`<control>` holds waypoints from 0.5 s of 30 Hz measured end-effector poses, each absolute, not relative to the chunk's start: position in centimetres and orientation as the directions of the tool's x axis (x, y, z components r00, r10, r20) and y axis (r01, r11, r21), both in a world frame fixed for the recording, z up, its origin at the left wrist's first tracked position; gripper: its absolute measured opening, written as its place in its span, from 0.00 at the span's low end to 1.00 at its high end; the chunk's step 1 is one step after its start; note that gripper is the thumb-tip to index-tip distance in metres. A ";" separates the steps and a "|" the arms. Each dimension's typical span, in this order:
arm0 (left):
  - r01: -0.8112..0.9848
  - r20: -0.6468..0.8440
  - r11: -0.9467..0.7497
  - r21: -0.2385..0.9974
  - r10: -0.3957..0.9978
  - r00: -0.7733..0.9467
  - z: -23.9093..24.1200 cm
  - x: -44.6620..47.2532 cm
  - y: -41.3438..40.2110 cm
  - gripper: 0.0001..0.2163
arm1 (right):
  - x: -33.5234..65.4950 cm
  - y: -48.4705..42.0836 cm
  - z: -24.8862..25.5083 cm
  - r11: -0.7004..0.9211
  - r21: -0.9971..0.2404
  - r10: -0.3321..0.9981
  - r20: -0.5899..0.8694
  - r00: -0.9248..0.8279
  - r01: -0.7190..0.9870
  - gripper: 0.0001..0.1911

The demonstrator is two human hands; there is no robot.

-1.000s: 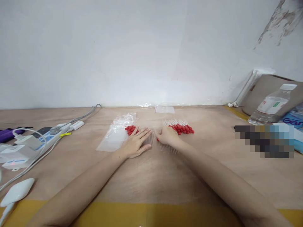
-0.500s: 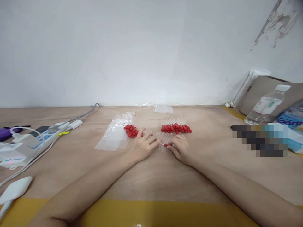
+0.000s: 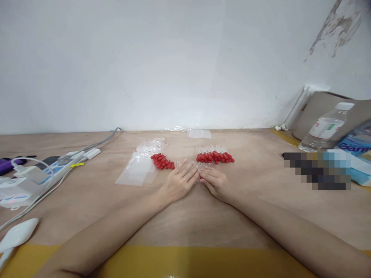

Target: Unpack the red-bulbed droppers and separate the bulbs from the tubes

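My left hand (image 3: 179, 181) lies flat on the wooden table (image 3: 185, 216), fingers stretched toward the middle. My right hand (image 3: 216, 181) rests beside it, fingers curled over clear tubes (image 3: 199, 166), a bit of red showing at its fingertips. The two hands almost touch. A cluster of red-capped droppers (image 3: 162, 161) lies just left of my left hand. A larger row of red-capped droppers (image 3: 215, 156) sits behind my right hand. Clear zip bags (image 3: 140, 166) lie to the left of the small cluster.
A power strip with plugs and cables (image 3: 43, 172) sits at the left. A white object (image 3: 17, 234) lies near the front left edge. A water bottle (image 3: 326, 128), a cardboard box (image 3: 324, 112) and a blue pack (image 3: 355, 148) stand at right. A small clear bag (image 3: 199, 134) lies by the wall.
My right hand pulled back from the large dropper row toward me and moved left to meet my left hand. My left hand shifted right, uncovering the small red cluster.
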State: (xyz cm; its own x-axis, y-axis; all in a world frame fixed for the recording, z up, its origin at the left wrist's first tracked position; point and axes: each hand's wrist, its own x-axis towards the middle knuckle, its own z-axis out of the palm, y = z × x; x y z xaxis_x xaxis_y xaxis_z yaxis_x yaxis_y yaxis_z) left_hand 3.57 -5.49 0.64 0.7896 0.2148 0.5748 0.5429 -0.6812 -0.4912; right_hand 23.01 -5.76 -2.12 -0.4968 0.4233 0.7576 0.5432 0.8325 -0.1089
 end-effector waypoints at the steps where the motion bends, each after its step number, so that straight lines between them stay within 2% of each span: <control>1: 0.527 0.569 -0.693 -0.492 0.202 0.797 0.5 3.6 -5.4 0.12 | 23.0 -5.7 -2.2 0.836 -0.097 0.410 0.764 -0.498 0.539 0.12; 6: 0.504 0.559 -0.754 -0.422 0.222 0.799 0.1 3.4 -4.8 0.11 | 23.1 -5.6 -2.4 0.823 -0.029 0.385 0.762 -0.520 0.567 0.12; 11: 0.481 0.564 -0.800 -0.358 0.225 0.795 0.3 3.2 -4.8 0.10 | 23.5 -6.1 -1.8 0.803 0.100 0.344 0.726 -0.596 0.587 0.12; 15: 0.468 0.588 -0.827 -0.313 0.219 0.779 0.4 3.1 -5.0 0.10 | 23.9 -6.5 -1.1 0.783 0.233 0.263 0.715 -0.647 0.577 0.13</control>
